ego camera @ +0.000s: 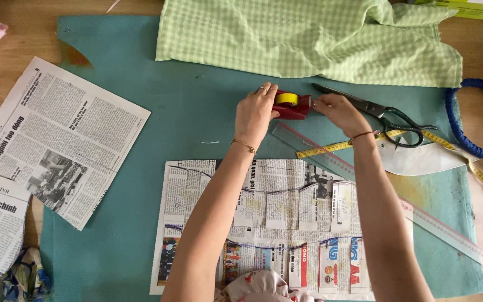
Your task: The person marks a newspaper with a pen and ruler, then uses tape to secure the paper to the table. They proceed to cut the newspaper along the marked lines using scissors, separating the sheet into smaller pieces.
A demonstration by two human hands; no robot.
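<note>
My left hand [255,113] grips the left side of a red tape dispenser [292,106] that carries a yellow roll of tape [287,99]. At the dispenser's right end, my right hand [337,111] pinches with its fingertips. Both hands are stretched out over a teal mat [141,184]. Below my arms lies a newspaper pattern [264,223] made of taped pieces with blue drawn lines on it.
Black scissors [384,112], a clear ruler [420,215] and a yellow measuring tape [476,173] lie right of my hands. Green checked fabric [308,36] covers the mat's far edge. Loose newspaper sheets [57,140] lie at the left, a blue cord [465,128] at the right.
</note>
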